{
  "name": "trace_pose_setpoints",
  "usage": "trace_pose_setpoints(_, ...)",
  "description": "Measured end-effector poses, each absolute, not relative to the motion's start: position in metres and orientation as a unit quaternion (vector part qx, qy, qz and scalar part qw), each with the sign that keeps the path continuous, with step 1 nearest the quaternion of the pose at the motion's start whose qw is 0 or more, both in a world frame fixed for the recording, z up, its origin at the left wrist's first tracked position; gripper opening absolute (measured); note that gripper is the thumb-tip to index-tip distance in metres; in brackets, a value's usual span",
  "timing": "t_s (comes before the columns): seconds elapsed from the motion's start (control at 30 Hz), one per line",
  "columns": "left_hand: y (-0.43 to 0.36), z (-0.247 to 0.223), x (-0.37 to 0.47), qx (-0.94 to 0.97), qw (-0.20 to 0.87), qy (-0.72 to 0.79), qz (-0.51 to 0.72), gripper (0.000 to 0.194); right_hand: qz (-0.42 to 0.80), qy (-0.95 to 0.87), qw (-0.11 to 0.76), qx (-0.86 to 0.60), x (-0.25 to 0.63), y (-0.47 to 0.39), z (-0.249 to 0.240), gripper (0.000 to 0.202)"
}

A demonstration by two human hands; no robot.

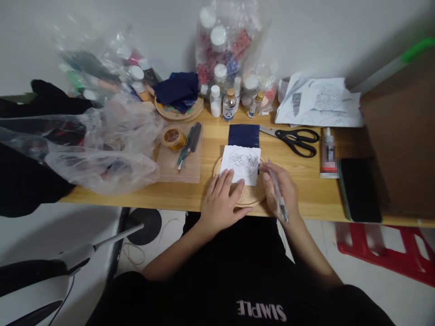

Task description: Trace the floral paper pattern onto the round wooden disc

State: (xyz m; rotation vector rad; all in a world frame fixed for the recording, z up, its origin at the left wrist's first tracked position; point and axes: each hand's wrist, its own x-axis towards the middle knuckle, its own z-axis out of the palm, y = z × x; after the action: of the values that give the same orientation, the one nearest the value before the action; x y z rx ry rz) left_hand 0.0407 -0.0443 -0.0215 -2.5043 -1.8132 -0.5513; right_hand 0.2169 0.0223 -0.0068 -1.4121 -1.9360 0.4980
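A white paper square (pixel 242 179) with a line drawing inside a circle lies over a round wooden board (pixel 249 199). My left hand (pixel 222 197) rests flat on the paper's lower edge, fingers stretched out. At the paper's right side, my right hand (pixel 283 188) grips a clear pen (pixel 278 192); its writing end is by the paper's right edge, and I cannot tell whether it touches. Behind the paper, partly covered by it, lies a dark blue sheet (pixel 244 135).
Black-handled scissors (pixel 297 138), a tube (pixel 329 156) and a phone (pixel 360 190) lie to the right. Left are a gold thread spool (pixel 173 138), brushes (pixel 186 149) and a plastic bag (pixel 108 154). Small bottles (pixel 229 105) and printed papers (pixel 319 102) line the back.
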Motion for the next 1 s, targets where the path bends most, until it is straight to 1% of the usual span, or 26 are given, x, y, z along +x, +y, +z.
trace_pose_setpoints(0.07, -0.044, -0.022, 0.041, -0.796, 0.000, -0.578, -0.179, 0.066, 0.208, -0.743, 0.352, -0.530, 0.212, 0.040, 0.002, 0.029)
trace_pose_setpoints(0.2, -0.043, -0.023, 0.041, -0.795, 0.014, -0.572, -0.202, 0.066, 0.258, -0.773, 0.322, -0.483, 0.195, 0.081, 0.020, 0.035)
trace_pose_setpoints(0.33, -0.041, -0.022, 0.041, -0.795, 0.009, -0.572, -0.202, 0.065, 0.383, -0.770, 0.266, -0.436, 0.177, 0.108, 0.025, 0.037)
trace_pose_setpoints(0.43, -0.040, -0.022, 0.042, -0.794, 0.010, -0.572, -0.204, 0.064, 0.438, -0.758, 0.247, -0.414, 0.170, 0.114, 0.019, 0.040)
trace_pose_setpoints(0.5, -0.040, -0.022, 0.042, -0.796, 0.015, -0.569, -0.206, 0.065, 0.468, -0.736, 0.262, -0.414, 0.167, 0.114, 0.013, 0.039)
trace_pose_setpoints(0.73, -0.038, -0.023, 0.039, -0.805, 0.024, -0.557, -0.203, 0.069, 0.540, -0.621, 0.338, -0.456, 0.161, 0.117, 0.003, 0.027)
trace_pose_setpoints(0.87, -0.038, -0.024, 0.039, -0.808, 0.025, -0.557, -0.192, 0.071, 0.540, -0.615, 0.360, -0.447, 0.162, 0.119, 0.000, 0.018)
trace_pose_setpoints(1.0, -0.039, -0.024, 0.039, -0.809, 0.028, -0.557, -0.186, 0.072, 0.532, -0.614, 0.370, -0.450, 0.160, 0.117, 0.002, 0.016)
